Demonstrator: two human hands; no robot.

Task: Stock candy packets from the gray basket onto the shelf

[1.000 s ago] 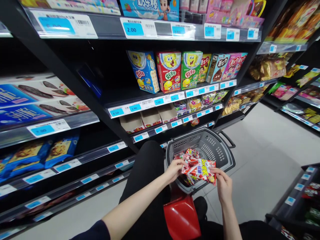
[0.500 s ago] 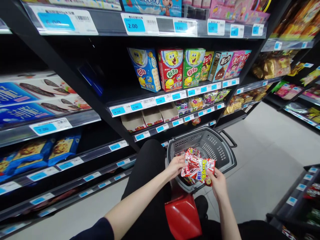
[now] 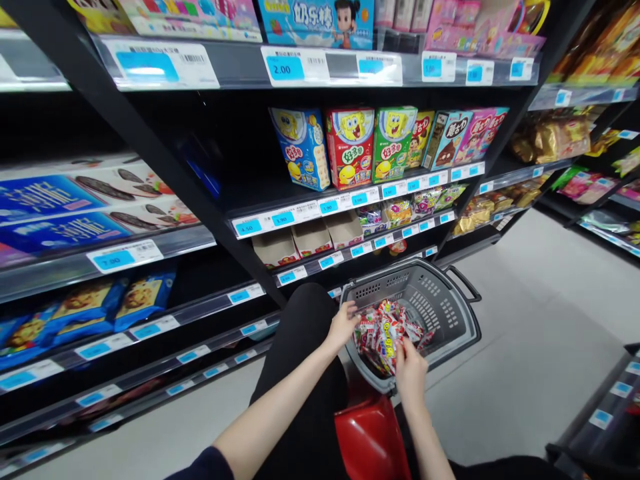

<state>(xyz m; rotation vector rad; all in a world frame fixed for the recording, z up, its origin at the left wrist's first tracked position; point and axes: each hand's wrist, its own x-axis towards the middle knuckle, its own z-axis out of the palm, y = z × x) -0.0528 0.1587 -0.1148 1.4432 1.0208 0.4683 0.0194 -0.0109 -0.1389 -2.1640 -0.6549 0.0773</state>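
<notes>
Shelves (image 3: 342,69): snack-lined, sitting slightly further right in view than half a second ago.
Basket (image 3: 435,293): grey, on the floor below, holding a pile of red-and-white packets (image 3: 367,337).
Left hand (image 3: 344,325): released, fingers loosely curled at the basket's left side; earlier it grasped the packet's left end.
Right hand (image 3: 411,373): fingertips grasping the packet's right edge, lower and further left than before.
Snack boxes (image 3: 351,150): blue, red and green, marked 好多鱼; slimmer ones (image 3: 453,140) read 蘑古力.
Packet (image 3: 388,337): yellow "QQ" lettering; now inside the basket against the pile, earlier stretched between both hands above it.
Price tags (image 3: 285,69): 2.00, 3.90, 4.50 readable.
</notes>
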